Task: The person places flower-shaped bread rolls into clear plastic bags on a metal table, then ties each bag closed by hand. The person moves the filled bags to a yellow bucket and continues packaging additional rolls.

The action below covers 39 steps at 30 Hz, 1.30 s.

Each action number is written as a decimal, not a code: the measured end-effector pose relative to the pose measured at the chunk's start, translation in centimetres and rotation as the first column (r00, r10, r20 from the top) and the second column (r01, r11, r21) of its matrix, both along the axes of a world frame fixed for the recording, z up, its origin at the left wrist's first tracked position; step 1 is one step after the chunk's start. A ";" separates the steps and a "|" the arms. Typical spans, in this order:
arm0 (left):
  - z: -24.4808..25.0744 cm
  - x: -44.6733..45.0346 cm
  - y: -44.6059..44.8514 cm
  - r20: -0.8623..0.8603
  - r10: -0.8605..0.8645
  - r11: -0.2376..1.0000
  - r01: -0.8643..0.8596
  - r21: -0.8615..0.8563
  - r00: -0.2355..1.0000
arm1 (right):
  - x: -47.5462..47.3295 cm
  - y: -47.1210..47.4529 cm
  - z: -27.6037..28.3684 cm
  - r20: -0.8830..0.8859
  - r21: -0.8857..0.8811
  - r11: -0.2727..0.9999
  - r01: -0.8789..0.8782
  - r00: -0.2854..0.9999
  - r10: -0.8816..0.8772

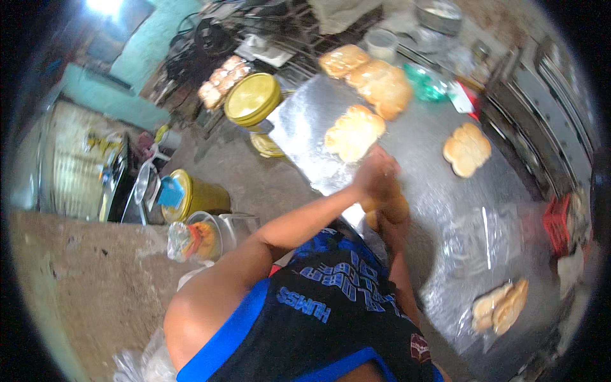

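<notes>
Both hands are blurred by motion, close together at the near edge of a metal table (pixel 429 191). My left hand (pixel 379 174) grips the top of a cluster of joined bread rolls (pixel 397 207), perhaps in clear plastic. Underneath, my right hand (pixel 394 227) holds the same rolls, its fingers mostly hidden. Just beyond my left hand lies a plastic-wrapped roll cluster (pixel 354 132). More wrapped bread (pixel 382 86) lies at the table's far end. An unwrapped-looking cluster (pixel 467 149) sits to the right, and another (pixel 500 307) lies on clear plastic at the lower right.
Clear plastic bags (pixel 482 238) lie flat on the table. Near its far end are a green plastic bag (pixel 425 83) and a tub (pixel 381 45). A yellow lidded bucket (pixel 253 99) stands by the left edge, another (pixel 200 196) farther left. A red crate (pixel 556 227) borders the right.
</notes>
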<state>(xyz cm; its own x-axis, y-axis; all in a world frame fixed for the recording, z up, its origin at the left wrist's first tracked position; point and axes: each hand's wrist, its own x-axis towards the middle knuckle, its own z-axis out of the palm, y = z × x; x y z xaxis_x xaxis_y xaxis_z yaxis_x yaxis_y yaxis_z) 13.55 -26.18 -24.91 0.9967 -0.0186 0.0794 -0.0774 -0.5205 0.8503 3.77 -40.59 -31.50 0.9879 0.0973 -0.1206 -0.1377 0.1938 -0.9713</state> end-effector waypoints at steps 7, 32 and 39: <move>3.7 -5.3 -0.7 -0.042 -0.235 0.922 0.236 0.305 0.971 | 1.9 -1.3 3.6 -0.444 0.560 0.764 0.322 0.894 -0.051; -6.5 -6.7 4.6 -0.197 0.095 0.926 -0.159 -0.342 0.976 | 9.0 -1.7 8.8 0.308 -0.700 0.713 0.039 0.917 0.252; -7.5 -9.7 -0.1 0.006 -0.259 0.943 0.254 -0.214 0.966 | -4.1 -13.7 5.7 0.527 -0.775 0.073 0.627 0.707 -0.472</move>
<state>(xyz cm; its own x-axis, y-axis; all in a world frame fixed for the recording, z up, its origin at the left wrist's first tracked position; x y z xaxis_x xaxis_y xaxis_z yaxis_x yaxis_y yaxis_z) 3.86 -26.27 -32.38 0.9620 -0.2586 0.0871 -0.1644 -0.2942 0.9415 -0.32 -54.24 -25.84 0.7196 -0.5652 0.4035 -0.2938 -0.7742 -0.5606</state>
